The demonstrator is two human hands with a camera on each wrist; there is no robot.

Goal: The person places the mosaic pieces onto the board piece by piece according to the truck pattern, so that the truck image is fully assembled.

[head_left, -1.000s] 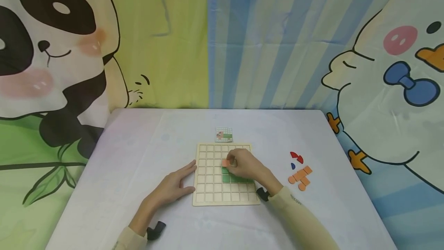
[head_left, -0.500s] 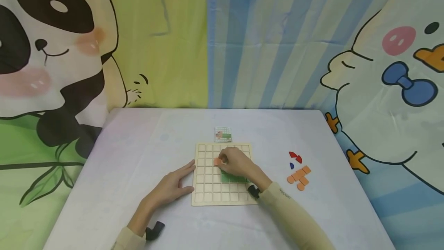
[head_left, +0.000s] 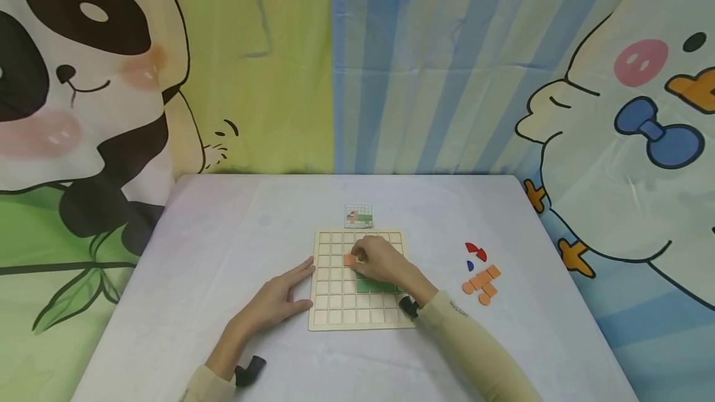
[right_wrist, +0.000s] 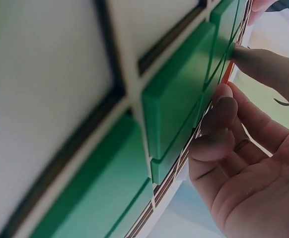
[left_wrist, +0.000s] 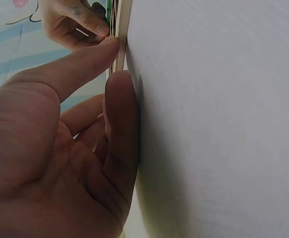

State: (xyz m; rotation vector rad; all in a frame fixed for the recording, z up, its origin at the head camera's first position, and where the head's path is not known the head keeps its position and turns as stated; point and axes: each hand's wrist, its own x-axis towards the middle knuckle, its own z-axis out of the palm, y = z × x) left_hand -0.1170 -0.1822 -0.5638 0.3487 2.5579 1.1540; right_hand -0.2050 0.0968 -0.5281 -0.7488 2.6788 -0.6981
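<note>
A wooden grid board (head_left: 333,318) lies on the white table, with green square tiles (head_left: 371,286) filling some of its cells. My right hand (head_left: 382,262) is over the board's upper middle. Its thumb and index finger pinch an orange square tile (head_left: 348,259) at a cell just left of the green ones. In the right wrist view only a thin strip of that orange tile (right_wrist: 228,73) shows between the fingertips. My left hand (head_left: 274,303) has its fingers extended, the thumb and fingertips touching the board's left edge (left_wrist: 123,29).
Behind the board lies a small pattern card (head_left: 359,216). To the right are several loose orange pieces (head_left: 481,280), two red pieces (head_left: 476,250) and a blue half-round piece (head_left: 470,265). Printed curtains (head_left: 424,67) hang behind the table.
My right hand has shifted left across the board with the orange tile, then stayed almost still over the last half second. The left hand keeps its place at the board's edge.
</note>
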